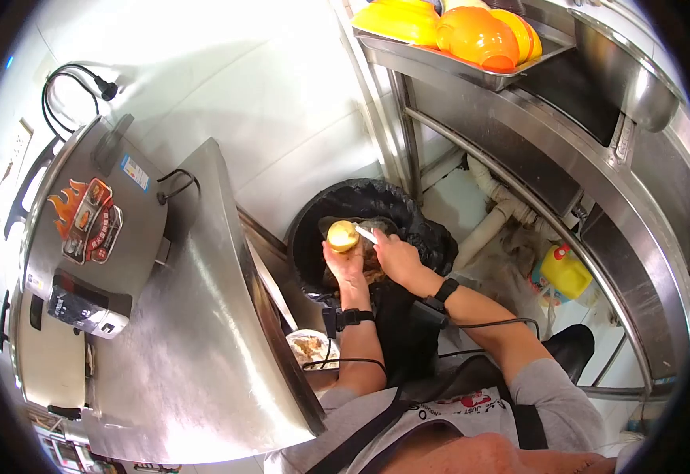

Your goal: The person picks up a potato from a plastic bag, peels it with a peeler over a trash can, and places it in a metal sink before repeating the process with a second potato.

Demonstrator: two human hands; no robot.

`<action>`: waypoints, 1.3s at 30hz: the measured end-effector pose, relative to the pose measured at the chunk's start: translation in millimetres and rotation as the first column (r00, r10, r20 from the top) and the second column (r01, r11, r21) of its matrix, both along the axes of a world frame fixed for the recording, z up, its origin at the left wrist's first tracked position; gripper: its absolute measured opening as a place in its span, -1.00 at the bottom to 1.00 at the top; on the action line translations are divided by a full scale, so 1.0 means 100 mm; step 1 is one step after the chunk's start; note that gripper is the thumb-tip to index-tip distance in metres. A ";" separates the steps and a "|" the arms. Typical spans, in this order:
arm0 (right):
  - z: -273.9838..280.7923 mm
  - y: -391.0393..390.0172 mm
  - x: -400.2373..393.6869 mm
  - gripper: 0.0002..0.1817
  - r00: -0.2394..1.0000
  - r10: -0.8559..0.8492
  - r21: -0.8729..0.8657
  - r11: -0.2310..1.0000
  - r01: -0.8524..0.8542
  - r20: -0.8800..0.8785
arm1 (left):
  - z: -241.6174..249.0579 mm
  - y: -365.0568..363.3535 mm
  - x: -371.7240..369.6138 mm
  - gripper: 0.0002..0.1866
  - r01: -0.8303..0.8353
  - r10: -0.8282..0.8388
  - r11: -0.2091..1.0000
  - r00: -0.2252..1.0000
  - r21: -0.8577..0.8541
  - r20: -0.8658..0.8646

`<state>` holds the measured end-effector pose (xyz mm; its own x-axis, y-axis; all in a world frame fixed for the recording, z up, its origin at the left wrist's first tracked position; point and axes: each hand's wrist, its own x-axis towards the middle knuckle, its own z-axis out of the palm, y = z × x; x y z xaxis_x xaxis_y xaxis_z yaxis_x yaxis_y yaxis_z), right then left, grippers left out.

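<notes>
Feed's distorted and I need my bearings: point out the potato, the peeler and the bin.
potato (pixel 342 235), head view, its peeled yellow top
peeler (pixel 365 234), head view, its pale blade end
bin (pixel 311 229), head view, black liner's left rim

Steel counter hems the left, sink frame the right; bin mouth open between.

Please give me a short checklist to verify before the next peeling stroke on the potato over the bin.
1. Left hand grips the potato firmly: ok.
2. Right hand holds the peeler against the potato: ok.
3. Potato is above the open black bin: ok.
4. Left fingers are out of the blade path: cannot tell.
5. Wrist cables hang free of the bin: ok.
</notes>
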<state>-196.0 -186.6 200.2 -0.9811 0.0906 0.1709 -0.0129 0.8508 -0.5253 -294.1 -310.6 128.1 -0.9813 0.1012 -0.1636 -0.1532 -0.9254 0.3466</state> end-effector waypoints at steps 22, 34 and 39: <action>0.03 0.03 0.01 -0.61 0.918 0.330 0.192 0.908 -0.372 0.219 | 0.03 0.12 0.02 -0.45 -0.249 0.320 0.886 0.939 -0.391 0.128; -0.04 -0.02 -0.06 -0.64 0.996 0.076 -0.040 0.996 -0.074 0.045 | 0.20 0.12 0.12 -0.41 0.000 0.030 0.976 0.990 -0.218 0.136; 0.06 -0.02 0.05 -0.68 0.941 0.302 0.101 0.943 -0.318 0.151 | 0.15 0.15 0.10 -0.41 -0.033 0.061 0.978 0.990 -0.206 0.130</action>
<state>-191.4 -188.6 206.5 -0.9715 -0.2351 0.0294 -0.2244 0.8732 -0.4325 -283.7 -296.1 142.8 -0.9515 0.0062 -0.3075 -0.1694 -0.8450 0.5072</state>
